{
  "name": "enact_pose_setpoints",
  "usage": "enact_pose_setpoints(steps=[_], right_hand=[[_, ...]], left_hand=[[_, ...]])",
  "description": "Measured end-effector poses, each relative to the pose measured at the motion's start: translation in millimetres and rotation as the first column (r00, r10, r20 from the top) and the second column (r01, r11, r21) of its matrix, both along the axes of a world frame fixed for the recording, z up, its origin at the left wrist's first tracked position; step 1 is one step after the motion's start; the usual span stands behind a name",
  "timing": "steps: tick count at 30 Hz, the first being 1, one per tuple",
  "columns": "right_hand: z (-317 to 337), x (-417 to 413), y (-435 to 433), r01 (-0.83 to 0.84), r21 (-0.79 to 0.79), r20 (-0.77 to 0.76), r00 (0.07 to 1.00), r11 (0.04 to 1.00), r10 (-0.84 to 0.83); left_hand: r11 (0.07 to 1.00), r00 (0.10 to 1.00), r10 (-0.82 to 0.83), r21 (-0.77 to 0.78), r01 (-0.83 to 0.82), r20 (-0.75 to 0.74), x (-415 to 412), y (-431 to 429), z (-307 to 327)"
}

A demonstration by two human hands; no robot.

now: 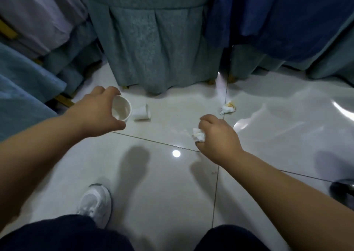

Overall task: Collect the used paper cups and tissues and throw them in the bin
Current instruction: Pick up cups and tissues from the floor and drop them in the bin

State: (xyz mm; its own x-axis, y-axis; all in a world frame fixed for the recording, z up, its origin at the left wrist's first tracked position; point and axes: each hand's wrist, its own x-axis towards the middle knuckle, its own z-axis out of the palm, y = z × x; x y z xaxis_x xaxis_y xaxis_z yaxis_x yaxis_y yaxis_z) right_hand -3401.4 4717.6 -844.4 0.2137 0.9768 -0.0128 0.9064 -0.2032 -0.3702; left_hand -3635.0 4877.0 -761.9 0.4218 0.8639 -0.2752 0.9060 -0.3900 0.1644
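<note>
Cup [121, 109], first item: held in the left hand [97, 112], fingers curled over the far rim and thumb on the near side, mouth turned up toward the camera. It appears empty.

Fallen cup [142, 112], second item: lies on its side on the floor [162, 183], just right of the held one. Its long axis runs roughly left to right and its mouth faces right. Whether the two touch cannot be told, since the held one may be off the floor.

Tissue [198, 135], third item: a white wad clutched in the right hand [218, 137], whose fingers are curled round it, knuckles up.

Stained tissue [228, 108], fourth item: crumpled, with a yellowish mark, on the floor ahead of the right hand and slightly to its right, near a tile joint and apart from the hand.

Assessment: two items are in hand and two are not yet collected. The left hand is much the nearer to the fallen cup, the right to the stained tissue (both hands are already occupied, so any further pick-up means nesting or bunching). Both forearms reach forward and down, with a draped chair [159, 49] beyond. No bin is in view.
</note>
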Motion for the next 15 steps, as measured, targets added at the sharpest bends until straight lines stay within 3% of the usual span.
enact_pose_setpoints(steps=[7,15], right_hand=[[-37,-17,21,0.142,-0.2,-0.011,0.989,0.969,-0.147],[-74,-54,63,0.266,-0.317,-0.005,0.959,0.91,-0.282]], left_hand=[[0.99,0.991,0.134,-0.044,-0.134,0.004,-30,45,-79],[0.967,0.946,0.246,-0.118,-0.225,0.211,-69,104,-133]])
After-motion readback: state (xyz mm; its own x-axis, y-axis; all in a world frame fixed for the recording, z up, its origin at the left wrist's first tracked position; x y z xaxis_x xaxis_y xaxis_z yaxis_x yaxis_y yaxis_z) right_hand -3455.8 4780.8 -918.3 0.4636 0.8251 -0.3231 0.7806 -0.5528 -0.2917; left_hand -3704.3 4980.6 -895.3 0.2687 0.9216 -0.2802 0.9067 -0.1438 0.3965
